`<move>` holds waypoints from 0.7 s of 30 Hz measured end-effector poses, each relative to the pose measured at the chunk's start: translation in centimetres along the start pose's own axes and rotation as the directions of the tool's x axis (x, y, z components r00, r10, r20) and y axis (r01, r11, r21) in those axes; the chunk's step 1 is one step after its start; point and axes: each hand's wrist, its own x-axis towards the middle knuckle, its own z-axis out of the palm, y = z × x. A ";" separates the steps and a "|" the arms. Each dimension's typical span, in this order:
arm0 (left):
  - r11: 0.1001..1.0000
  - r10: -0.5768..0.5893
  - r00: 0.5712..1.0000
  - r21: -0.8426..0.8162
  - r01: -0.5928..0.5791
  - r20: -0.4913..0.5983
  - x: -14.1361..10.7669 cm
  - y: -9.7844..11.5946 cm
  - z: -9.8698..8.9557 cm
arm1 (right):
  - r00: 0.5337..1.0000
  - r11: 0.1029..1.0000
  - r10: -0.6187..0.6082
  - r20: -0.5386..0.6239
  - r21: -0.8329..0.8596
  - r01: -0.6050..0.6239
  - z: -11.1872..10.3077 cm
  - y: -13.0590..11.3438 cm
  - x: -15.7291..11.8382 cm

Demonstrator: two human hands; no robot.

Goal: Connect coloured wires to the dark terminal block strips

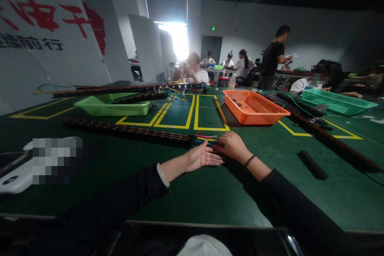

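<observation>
A long dark cable bundle (129, 130) lies across the green table, its coloured wire ends (205, 139) fanning out on the right in red, yellow and blue. Just below these ends, my left hand (200, 158) is open, palm turned up and fingers stretched flat to the right. My right hand (234, 146) is closed at the wire tips, its curled fingers close to the left fingertips. What sits between the right fingers is hidden. A pale bangle is on my left wrist and a dark beaded bracelet on my right.
Behind the bundle stand a light green basket (120, 108) with a dark harness across it and an orange basket (255, 112) holding small parts. More harnesses (327, 140) and a teal basket (339, 102) are at right, near a black bar (312, 165). Several people work beyond.
</observation>
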 end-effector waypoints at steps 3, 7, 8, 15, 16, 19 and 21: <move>1.000 0.014 1.000 0.020 -0.014 0.006 0.0 0.0 0.0 | 0.998 1.000 0.029 -0.061 0.005 -0.029 0.2 -0.1 0.0; 0.999 0.008 1.000 0.044 -0.007 -0.010 -0.1 0.1 0.2 | 0.976 0.994 0.101 -0.193 0.068 -0.089 1.4 -0.5 0.4; 0.999 0.004 1.000 0.051 -0.003 -0.014 -0.1 0.2 0.3 | 0.973 0.989 0.112 -0.200 0.117 -0.090 1.9 -0.6 0.5; 0.998 -0.017 0.999 0.059 0.020 -0.036 -0.3 0.4 0.7 | 0.988 0.925 0.134 -0.077 0.367 -0.097 4.1 -0.6 1.2; 0.999 -0.012 0.999 0.052 0.015 -0.043 -0.2 0.3 0.6 | 0.987 0.927 0.138 -0.085 0.361 -0.099 4.1 -0.7 1.3; 1.000 0.026 0.996 -0.002 -0.026 -0.091 0.2 0.1 0.3 | 0.979 0.950 0.147 -0.144 0.297 -0.099 3.8 -1.0 1.4; 0.995 0.057 0.990 -0.069 -0.066 -0.129 0.5 0.0 0.2 | 0.973 0.969 0.127 -0.190 0.232 -0.081 3.6 -1.3 1.4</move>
